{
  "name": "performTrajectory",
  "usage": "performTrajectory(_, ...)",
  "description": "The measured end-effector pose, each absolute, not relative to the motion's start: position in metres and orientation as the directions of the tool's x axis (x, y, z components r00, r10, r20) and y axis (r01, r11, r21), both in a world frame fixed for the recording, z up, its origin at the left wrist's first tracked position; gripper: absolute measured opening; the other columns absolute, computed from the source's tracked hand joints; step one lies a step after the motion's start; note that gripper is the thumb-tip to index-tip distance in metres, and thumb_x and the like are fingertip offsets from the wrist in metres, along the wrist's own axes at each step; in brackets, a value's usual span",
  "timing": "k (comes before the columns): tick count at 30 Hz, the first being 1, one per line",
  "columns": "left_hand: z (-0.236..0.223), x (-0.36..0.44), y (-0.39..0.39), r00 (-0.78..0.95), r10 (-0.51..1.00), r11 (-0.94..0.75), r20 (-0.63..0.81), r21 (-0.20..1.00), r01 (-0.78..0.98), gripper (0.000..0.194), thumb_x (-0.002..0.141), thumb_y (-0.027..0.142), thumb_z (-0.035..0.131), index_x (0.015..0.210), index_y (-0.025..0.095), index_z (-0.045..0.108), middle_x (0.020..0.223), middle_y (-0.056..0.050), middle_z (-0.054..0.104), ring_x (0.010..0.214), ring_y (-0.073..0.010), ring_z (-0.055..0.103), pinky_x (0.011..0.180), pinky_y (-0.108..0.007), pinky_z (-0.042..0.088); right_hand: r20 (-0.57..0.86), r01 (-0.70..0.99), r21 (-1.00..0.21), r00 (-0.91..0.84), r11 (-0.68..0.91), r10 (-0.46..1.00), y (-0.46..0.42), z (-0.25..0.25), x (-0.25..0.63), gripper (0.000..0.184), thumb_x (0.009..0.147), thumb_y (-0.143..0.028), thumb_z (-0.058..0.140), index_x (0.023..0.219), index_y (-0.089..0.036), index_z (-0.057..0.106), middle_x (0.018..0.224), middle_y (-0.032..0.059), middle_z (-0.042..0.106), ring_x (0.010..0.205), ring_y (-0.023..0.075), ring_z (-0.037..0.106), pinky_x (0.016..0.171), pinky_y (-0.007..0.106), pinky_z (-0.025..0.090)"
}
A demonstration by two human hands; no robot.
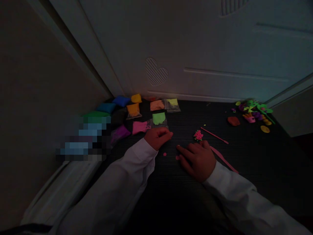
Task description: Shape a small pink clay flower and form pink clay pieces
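My left hand hovers just above the dark table, with thumb and fingertips pressed together in a pinch. Whatever sits between those fingertips, if anything, is too small to make out. Below it lies a small flat pink clay disc. My right hand rests on the table with its fingers stretched out, its thumb right beside a second pink disc. Just beyond the right hand's knuckles is a pink clay flower with green leaf bits. A pink clay knife lies partly behind that hand.
A thin pink modelling tool lies past the flower. Bags of coloured clay, including light green and pink, line the back left. Finished clay flowers and a reddish-brown lump are at the right. A white panel stands behind the table.
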State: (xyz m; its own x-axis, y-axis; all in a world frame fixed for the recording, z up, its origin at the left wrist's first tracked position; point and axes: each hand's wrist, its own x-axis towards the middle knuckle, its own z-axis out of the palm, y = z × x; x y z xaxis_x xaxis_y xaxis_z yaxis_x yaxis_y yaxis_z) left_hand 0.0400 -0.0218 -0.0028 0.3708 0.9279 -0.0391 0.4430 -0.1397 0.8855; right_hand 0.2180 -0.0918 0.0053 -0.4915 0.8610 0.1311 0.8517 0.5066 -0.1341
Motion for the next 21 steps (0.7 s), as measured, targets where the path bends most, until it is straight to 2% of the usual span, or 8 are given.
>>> performTrajectory(4,-0.0034,0.0405,-0.0216,0.372,0.927,-0.132,-0.043,0.892,0.432,0.029,0.07,0.038,0.044,0.058,0.013,0.053,0.046,0.005,0.041,0.046,-0.0057,0.036,0.046,-0.019,0.028,0.115,0.852,-0.122,-0.498,0.51,0.86,-0.0919,0.0061,0.2177,0.035,0.079,-0.037,0.034,0.108,-0.024,0.05,0.075,0.0038,0.054,0.069,0.0156,0.044,0.07,0.034,0.019)
performTrajectory(11,-0.0038,0.0397,-0.0214,0.379,0.925,-0.153,-0.032,0.881,0.448,0.03,0.071,0.039,0.044,0.059,0.013,0.054,0.045,0.005,0.04,0.045,-0.0058,0.035,0.045,-0.019,0.027,0.176,0.854,-0.142,-0.476,0.5,0.862,-0.0926,0.0051,0.2202,0.034,0.078,-0.034,0.037,0.108,-0.024,0.051,0.073,0.003,0.053,0.066,0.0136,0.043,0.066,0.032,0.02)
performTrajectory(21,-0.0067,0.0395,-0.0217,0.37,0.928,-0.137,-0.042,0.885,0.445,0.03,0.071,0.04,0.044,0.059,0.014,0.053,0.046,0.005,0.04,0.046,-0.0055,0.035,0.045,-0.019,0.027,0.118,0.853,-0.189,-0.472,0.486,0.874,-0.0927,0.004,0.2211,0.033,0.078,-0.033,0.036,0.107,-0.025,0.05,0.076,0.0026,0.054,0.068,0.015,0.043,0.069,0.034,0.019)
